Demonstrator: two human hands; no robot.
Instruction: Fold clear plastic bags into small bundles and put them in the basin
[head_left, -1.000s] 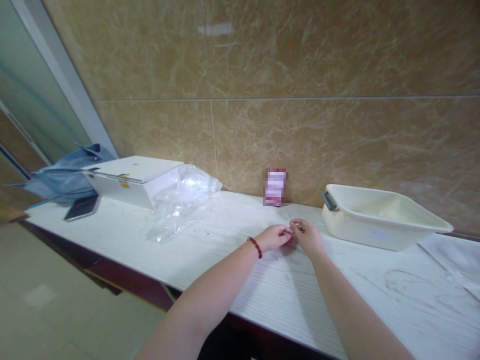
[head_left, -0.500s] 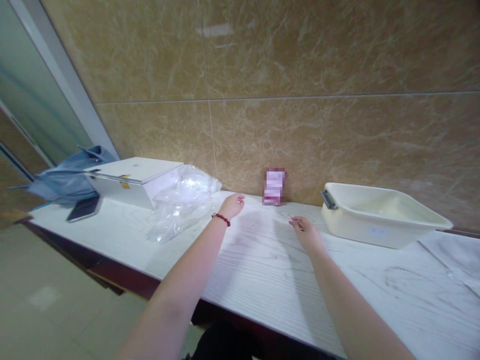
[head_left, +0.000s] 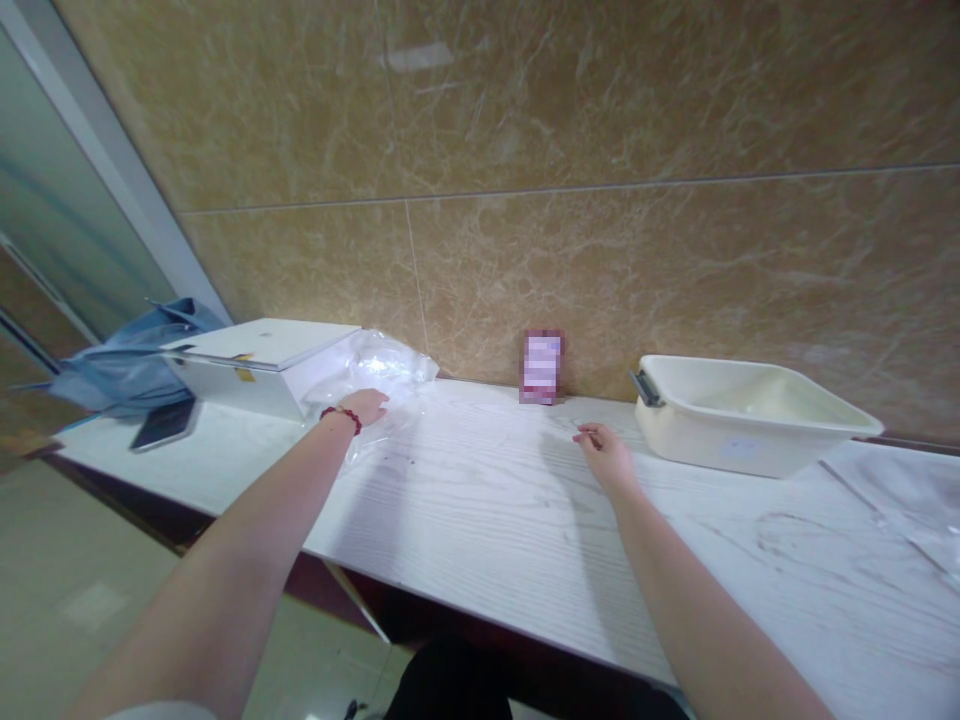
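My left hand [head_left: 366, 405], below a red beaded bracelet [head_left: 341, 417], is over the crumpled clear plastic bag [head_left: 390, 365]. Its fingers look loosely stretched out and a little apart, and nothing shows in them. Whether it touches the plastic I cannot tell. Above the white wood-grain table [head_left: 480, 500], my right hand [head_left: 606, 458] has thumb and fingertips pinched together. Anything between them is too small to name. Nearest to the right hand are a cream plastic tub [head_left: 705, 435] with a grey handle clip and a blurred pink-and-white upright item [head_left: 541, 368] by the wall.
At the left stand a white box [head_left: 262, 345], a dark-screened phone [head_left: 163, 424] and a blue bag [head_left: 127, 360]. Clear plastic sheeting [head_left: 915, 490] lies at the far right. A marbled tile wall [head_left: 600, 250] closes the back. Small dark specks [head_left: 401, 460] dot the tabletop.
My left hand has moved left, from the middle of the table to over the plastic bag, and its fingers have loosened. My right hand stays nearly in place, still pinched.
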